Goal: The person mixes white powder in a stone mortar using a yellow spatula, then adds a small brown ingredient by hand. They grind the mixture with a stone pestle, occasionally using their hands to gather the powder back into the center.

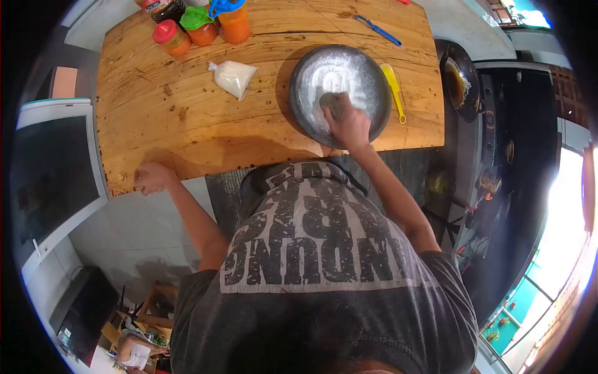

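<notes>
My right hand [352,129] is closed around a dark stone pestle [332,105], its lower end down in a wide, round stone mortar [298,112]. White powder [333,71] coats the mortar's inner floor. Along the near left edge of the wooden table [218,137] rests my left hand [154,178], its fingers loosely curled with nothing visible in them. A knotted clear bag of pale powder or grains [233,78] lies left of the mortar. Just right of the mortar is a yellow plastic utensil [393,93] with a looped handle end.
Jars with red [166,32], green [199,23] and blue [230,19] lids stand at the far left. A blue-handled tool [378,30] lies at the back right. Beyond the table's right side is a dark pan [462,81]. A person [134,352] appears low left.
</notes>
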A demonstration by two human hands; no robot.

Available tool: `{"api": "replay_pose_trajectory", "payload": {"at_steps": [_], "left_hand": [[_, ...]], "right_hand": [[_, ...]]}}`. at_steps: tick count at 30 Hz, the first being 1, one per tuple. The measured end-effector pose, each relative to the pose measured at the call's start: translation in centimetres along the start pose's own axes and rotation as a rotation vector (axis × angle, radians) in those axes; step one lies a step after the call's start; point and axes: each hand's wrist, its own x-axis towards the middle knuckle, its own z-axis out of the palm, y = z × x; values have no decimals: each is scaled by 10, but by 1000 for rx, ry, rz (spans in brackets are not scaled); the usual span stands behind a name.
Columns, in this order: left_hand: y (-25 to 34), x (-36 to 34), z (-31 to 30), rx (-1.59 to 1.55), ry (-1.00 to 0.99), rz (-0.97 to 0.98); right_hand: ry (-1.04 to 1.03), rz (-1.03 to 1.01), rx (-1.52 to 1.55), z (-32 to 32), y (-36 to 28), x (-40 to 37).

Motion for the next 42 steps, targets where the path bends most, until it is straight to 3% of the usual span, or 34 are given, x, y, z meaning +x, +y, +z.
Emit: {"api": "replay_pose_trajectory", "payload": {"at_steps": [3, 6, 9, 12, 15, 16, 19, 20, 21, 23, 25, 26, 29, 31, 33, 35, 37, 41, 42], "left_hand": [[1, 4, 3, 0, -7, -61], [-3, 4, 2, -10, 5, 2], [-8, 2, 4, 1, 12, 45], [-4, 2, 3, -39, -21, 10], [-14, 13, 14, -17, 11, 16], [-10, 8, 14, -19, 7, 18], [0, 2, 5, -36, -1, 19], [1, -2, 2, -47, -14, 16], [-2, -2, -2, -45, -31, 25], [-2, -1, -2, -32, -22, 41], [-4, -2, -3, -22, -31, 44], [-3, -3, -7, -21, -39, 35], [-10, 5, 6, -35, -1, 33], [-10, 9, 10, -46, 16, 31], [-7, 4, 4, -39, -9, 39], [-3, 4, 7, -41, 3, 23], [-7, 3, 2, -35, -2, 22], [-7, 4, 0, -61, -9, 31], [-7, 4, 2, -59, -4, 35]], "right_hand": [[56, -1, -20, -7, 0, 44], [-98, 126, 446, 3, 46, 79], [-132, 96, 243, -11, 23, 28], [34, -4, 37, 1, -2, 6], [40, 0, 77, -9, 1, 43], [-121, 88, 235, -18, 11, 57], [-235, 223, 503, -17, 35, 35], [15, -17, 308, -1, 38, 14], [115, -115, 131, 5, 23, -7], [72, -133, 45, 0, 3, -12], [-18, -22, -48, -7, -10, 12], [90, -122, -86, -3, -6, 29], [13, -48, 204, -9, 12, 46], [-130, 86, 195, -12, 15, 25], [73, -124, 131, 0, -1, -8], [-10, -23, 31, 0, -8, -1], [24, -52, -1, -5, -10, 24], [-1, -99, 218, -1, 33, 42], [-115, 21, 206, -18, 17, 24]]}}
